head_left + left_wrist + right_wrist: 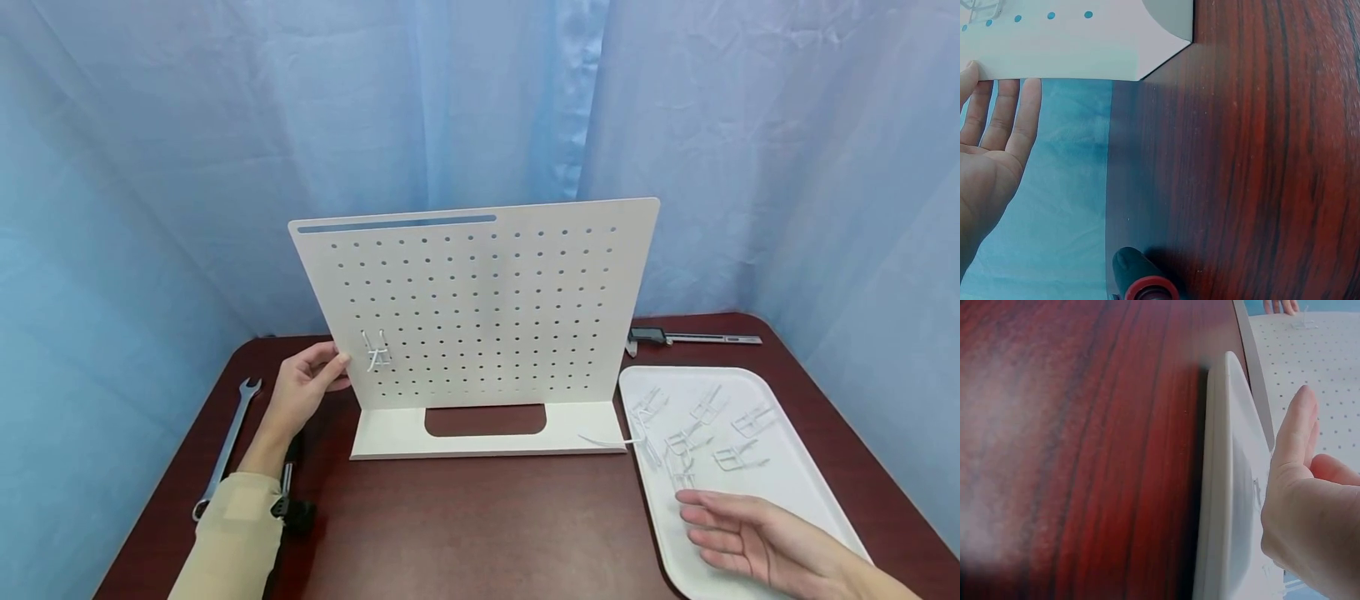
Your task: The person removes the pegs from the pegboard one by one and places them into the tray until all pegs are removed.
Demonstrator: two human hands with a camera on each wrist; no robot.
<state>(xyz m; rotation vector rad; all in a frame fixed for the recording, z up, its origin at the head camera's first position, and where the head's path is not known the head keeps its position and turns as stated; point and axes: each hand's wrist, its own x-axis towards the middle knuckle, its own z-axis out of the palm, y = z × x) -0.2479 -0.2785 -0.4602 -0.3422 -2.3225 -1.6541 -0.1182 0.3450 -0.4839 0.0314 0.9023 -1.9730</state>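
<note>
A white pegboard [480, 308] stands upright on its base, with one white wire hook [377, 352] mounted low on its left side. My left hand [309, 379] pinches the board's left edge, thumb on the front and fingers behind, as the left wrist view also shows. Over the near part of a white tray [795, 500], my right hand [757, 537] is held with fingers extended and nothing in them. Several white wire hooks [738, 457] lie on the tray just beyond the fingertips. A thin white piece [611, 441] sticks out past the tray's left rim, over the board's base.
A combination wrench [228, 442] lies at the table's left. Beside the left forearm is a dark-handled tool [298, 512], partly hidden by the sleeve; a black and red handle [1141, 275] shows in the left wrist view. Digital calipers [693, 337] lie behind the tray. Blue curtains [480, 100] surround the table.
</note>
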